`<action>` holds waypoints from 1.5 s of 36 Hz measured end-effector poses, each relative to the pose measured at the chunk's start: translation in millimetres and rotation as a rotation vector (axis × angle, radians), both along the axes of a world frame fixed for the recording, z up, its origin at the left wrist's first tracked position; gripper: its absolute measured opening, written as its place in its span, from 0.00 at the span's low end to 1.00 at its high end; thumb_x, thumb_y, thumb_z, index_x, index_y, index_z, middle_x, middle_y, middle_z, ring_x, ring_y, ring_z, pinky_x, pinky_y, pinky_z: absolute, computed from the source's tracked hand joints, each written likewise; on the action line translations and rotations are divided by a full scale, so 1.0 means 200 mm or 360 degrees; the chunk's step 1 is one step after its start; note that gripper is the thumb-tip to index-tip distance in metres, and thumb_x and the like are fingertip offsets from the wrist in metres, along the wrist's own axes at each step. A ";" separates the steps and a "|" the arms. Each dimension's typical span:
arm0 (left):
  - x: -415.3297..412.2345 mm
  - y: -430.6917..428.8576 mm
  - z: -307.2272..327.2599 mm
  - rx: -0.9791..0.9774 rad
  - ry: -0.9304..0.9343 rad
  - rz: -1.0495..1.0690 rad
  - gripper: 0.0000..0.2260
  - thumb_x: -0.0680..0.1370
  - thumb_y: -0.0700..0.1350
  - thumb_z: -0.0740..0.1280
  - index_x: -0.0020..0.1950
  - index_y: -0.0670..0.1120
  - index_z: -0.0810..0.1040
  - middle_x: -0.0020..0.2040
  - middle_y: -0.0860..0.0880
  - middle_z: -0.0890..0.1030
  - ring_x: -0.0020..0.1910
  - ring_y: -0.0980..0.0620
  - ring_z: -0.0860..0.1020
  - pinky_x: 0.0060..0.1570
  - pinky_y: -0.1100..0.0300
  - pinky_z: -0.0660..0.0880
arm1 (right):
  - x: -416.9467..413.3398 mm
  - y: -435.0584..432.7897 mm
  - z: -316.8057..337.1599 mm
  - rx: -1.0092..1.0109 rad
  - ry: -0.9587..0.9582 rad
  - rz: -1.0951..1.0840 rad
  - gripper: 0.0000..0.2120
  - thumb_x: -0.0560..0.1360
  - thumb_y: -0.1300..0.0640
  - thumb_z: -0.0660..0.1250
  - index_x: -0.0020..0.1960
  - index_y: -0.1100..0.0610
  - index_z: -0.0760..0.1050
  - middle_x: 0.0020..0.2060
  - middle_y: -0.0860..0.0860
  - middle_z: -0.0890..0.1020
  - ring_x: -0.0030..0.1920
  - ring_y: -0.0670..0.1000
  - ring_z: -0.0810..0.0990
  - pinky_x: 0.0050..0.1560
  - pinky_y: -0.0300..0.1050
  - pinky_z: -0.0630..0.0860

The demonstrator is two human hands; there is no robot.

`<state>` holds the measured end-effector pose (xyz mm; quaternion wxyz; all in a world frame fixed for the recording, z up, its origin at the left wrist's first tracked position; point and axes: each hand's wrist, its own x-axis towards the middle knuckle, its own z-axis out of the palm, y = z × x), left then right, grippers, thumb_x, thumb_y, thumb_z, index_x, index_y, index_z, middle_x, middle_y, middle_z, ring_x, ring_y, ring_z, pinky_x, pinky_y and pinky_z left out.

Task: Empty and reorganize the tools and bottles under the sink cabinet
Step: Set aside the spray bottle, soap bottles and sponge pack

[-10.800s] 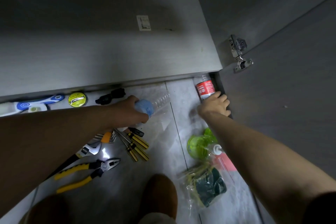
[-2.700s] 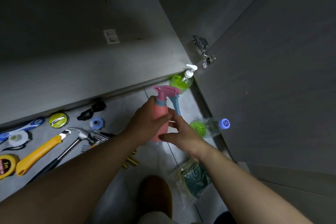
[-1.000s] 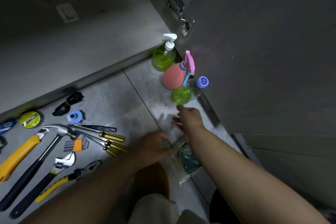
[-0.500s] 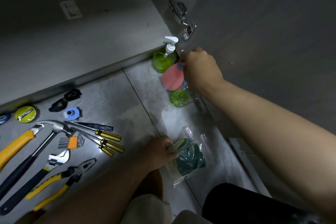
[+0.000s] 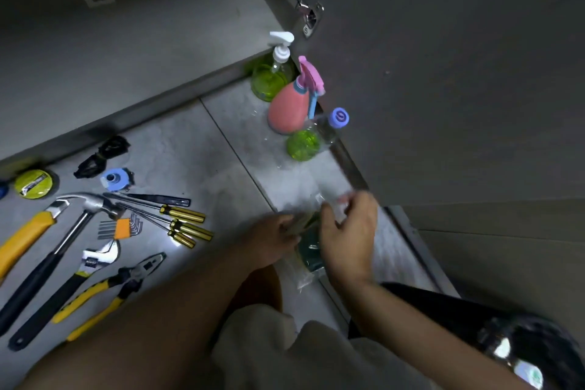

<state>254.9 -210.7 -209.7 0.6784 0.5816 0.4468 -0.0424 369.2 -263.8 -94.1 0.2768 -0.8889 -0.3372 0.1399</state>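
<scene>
Sponge bag [image 5: 309,255], lying on floor [image 5: 221,142]: left hand [image 5: 275,239] gripping near edge, right hand [image 5: 348,231] pinching clear top (blurred). Handling advice: lifting with both, keeping mouth up, contents likely sliding otherwise. Look: crinkled clear film, dark green pads showing. Beyond: three bottles [image 5: 289,108] grouped by cabinet door [image 5: 443,73].

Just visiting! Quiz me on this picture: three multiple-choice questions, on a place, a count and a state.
1. The pink spray bottle stands: A) between the green pump bottle and the blue-capped bottle; B) on a shelf; C) in a bucket.
2. Count the yellow-handled screwdrivers: A) one; B) three; C) six.
3. The plastic bag is: A) untouched; B) hanging; C) gripped by the left hand and right hand.
Answers: A, it is mid-row; B, three yellow handles lie together; C, both hands grip it.
</scene>
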 end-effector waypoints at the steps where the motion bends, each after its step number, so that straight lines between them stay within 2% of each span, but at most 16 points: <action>1: 0.00 -0.01 -0.01 -0.0053 -0.0012 0.0069 0.23 0.68 0.55 0.71 0.63 0.54 0.78 0.50 0.49 0.82 0.54 0.45 0.82 0.58 0.47 0.79 | 0.00 -0.08 -0.05 -0.0133 0.0081 -0.0258 0.12 0.75 0.55 0.72 0.52 0.56 0.70 0.50 0.52 0.73 0.54 0.56 0.74 0.53 0.48 0.72; 6: -0.03 -0.02 -0.05 -0.0143 0.0009 0.0082 0.31 0.73 0.52 0.72 0.76 0.54 0.69 0.63 0.47 0.79 0.61 0.48 0.79 0.64 0.46 0.76 | 0.03 -0.25 -0.19 -0.0717 0.0473 -0.1099 0.35 0.73 0.39 0.72 0.62 0.69 0.73 0.61 0.65 0.77 0.63 0.64 0.76 0.61 0.52 0.73; 8: -0.03 -0.02 -0.04 -0.0097 0.0018 0.0011 0.28 0.78 0.48 0.70 0.77 0.54 0.68 0.67 0.46 0.78 0.64 0.46 0.78 0.67 0.45 0.75 | 0.03 -0.27 -0.24 -0.0776 0.0778 -0.1052 0.35 0.74 0.34 0.68 0.62 0.66 0.76 0.59 0.64 0.80 0.59 0.63 0.79 0.60 0.51 0.76; 12: -0.01 -0.03 0.00 -0.0008 0.0001 -0.0099 0.23 0.82 0.42 0.65 0.77 0.53 0.68 0.70 0.47 0.76 0.66 0.50 0.76 0.66 0.51 0.73 | -0.02 -0.28 -0.30 -0.0429 0.1359 -0.0911 0.26 0.77 0.35 0.64 0.66 0.52 0.75 0.59 0.56 0.81 0.57 0.58 0.81 0.59 0.60 0.80; 15: 0.00 -0.02 0.03 0.0026 -0.0031 -0.0137 0.23 0.82 0.41 0.63 0.77 0.55 0.69 0.69 0.49 0.77 0.61 0.55 0.76 0.59 0.61 0.72 | -0.02 -0.26 -0.32 -0.0280 0.1496 -0.0894 0.24 0.77 0.38 0.67 0.69 0.48 0.72 0.61 0.53 0.80 0.60 0.58 0.81 0.58 0.61 0.81; 17: 0.00 -0.02 0.05 -0.0042 -0.0090 -0.0121 0.23 0.82 0.40 0.62 0.76 0.56 0.71 0.70 0.48 0.78 0.64 0.53 0.77 0.66 0.55 0.73 | -0.01 -0.24 -0.33 -0.0156 0.1518 -0.0818 0.19 0.78 0.43 0.68 0.67 0.47 0.75 0.59 0.53 0.83 0.58 0.56 0.83 0.60 0.61 0.80; 19: 0.01 -0.02 0.08 -0.0147 -0.0110 -0.0099 0.21 0.82 0.42 0.63 0.73 0.57 0.73 0.67 0.48 0.80 0.64 0.50 0.78 0.68 0.48 0.74 | 0.00 -0.22 -0.33 -0.0047 0.1559 -0.0718 0.13 0.80 0.48 0.68 0.63 0.48 0.77 0.55 0.52 0.86 0.56 0.54 0.85 0.61 0.60 0.79; 22: 0.00 -0.01 0.12 -0.0246 -0.0104 0.0033 0.15 0.80 0.43 0.64 0.66 0.54 0.81 0.60 0.47 0.83 0.59 0.49 0.81 0.65 0.47 0.76 | 0.00 -0.20 -0.33 -0.0014 0.1658 -0.0696 0.17 0.79 0.51 0.69 0.66 0.50 0.75 0.56 0.54 0.85 0.57 0.55 0.84 0.63 0.60 0.79; 24: -0.03 0.01 0.15 -0.0266 -0.0069 0.0182 0.10 0.81 0.47 0.65 0.59 0.53 0.83 0.56 0.49 0.84 0.56 0.52 0.82 0.61 0.52 0.77 | 0.00 -0.17 -0.33 -0.0011 0.1709 -0.0641 0.19 0.79 0.52 0.67 0.68 0.53 0.73 0.58 0.57 0.84 0.58 0.59 0.83 0.63 0.63 0.77; 28: -0.15 0.12 0.22 -0.0288 -0.0112 0.0478 0.11 0.82 0.55 0.65 0.47 0.53 0.84 0.41 0.56 0.86 0.41 0.62 0.83 0.37 0.67 0.76 | -0.02 -0.08 -0.27 -0.0010 0.1927 -0.0426 0.17 0.80 0.54 0.63 0.67 0.58 0.74 0.58 0.61 0.83 0.57 0.62 0.83 0.56 0.57 0.81; 31: -0.27 0.21 0.25 -0.0177 -0.0177 0.0781 0.05 0.79 0.49 0.72 0.50 0.48 0.83 0.44 0.49 0.86 0.42 0.55 0.83 0.39 0.64 0.76 | -0.06 0.02 -0.19 -0.0137 0.2186 -0.0397 0.18 0.78 0.52 0.61 0.63 0.59 0.79 0.54 0.62 0.84 0.51 0.59 0.85 0.48 0.50 0.82; 35: -0.42 0.30 0.31 -0.0349 -0.0212 0.1156 0.25 0.72 0.52 0.78 0.65 0.50 0.72 0.53 0.51 0.81 0.46 0.55 0.82 0.42 0.56 0.80 | -0.14 0.17 -0.09 -0.0124 0.2505 -0.0175 0.17 0.74 0.53 0.63 0.57 0.57 0.85 0.56 0.62 0.83 0.53 0.59 0.84 0.52 0.53 0.82; 39: -0.55 0.33 0.33 -0.0651 -0.0448 0.0989 0.21 0.75 0.58 0.73 0.66 0.52 0.79 0.61 0.46 0.84 0.60 0.45 0.83 0.64 0.40 0.76 | -0.22 0.29 -0.07 -0.0147 0.2495 -0.0101 0.23 0.72 0.57 0.62 0.64 0.61 0.77 0.59 0.63 0.81 0.56 0.61 0.81 0.59 0.56 0.79; 48: -0.56 0.31 0.33 -0.0221 -0.0344 0.1173 0.19 0.71 0.67 0.71 0.57 0.58 0.77 0.56 0.50 0.83 0.55 0.47 0.84 0.55 0.38 0.81 | -0.28 0.41 -0.12 -0.0199 0.2320 -0.0132 0.37 0.60 0.60 0.65 0.69 0.66 0.71 0.56 0.64 0.80 0.55 0.63 0.80 0.61 0.60 0.77; 51: -0.57 0.32 0.32 -0.0038 -0.0273 0.1172 0.15 0.77 0.63 0.68 0.55 0.55 0.75 0.54 0.49 0.83 0.52 0.48 0.83 0.54 0.44 0.82 | -0.27 0.44 -0.12 -0.0218 0.2374 -0.0026 0.33 0.62 0.62 0.62 0.68 0.66 0.72 0.57 0.64 0.80 0.56 0.63 0.79 0.62 0.60 0.77; 54: -0.57 0.32 0.32 0.0156 -0.0159 0.1130 0.12 0.80 0.59 0.66 0.53 0.51 0.74 0.47 0.50 0.81 0.45 0.53 0.81 0.37 0.66 0.76 | -0.29 0.46 -0.12 -0.0246 0.2418 0.0093 0.30 0.64 0.63 0.60 0.66 0.66 0.73 0.56 0.64 0.80 0.57 0.63 0.79 0.63 0.60 0.76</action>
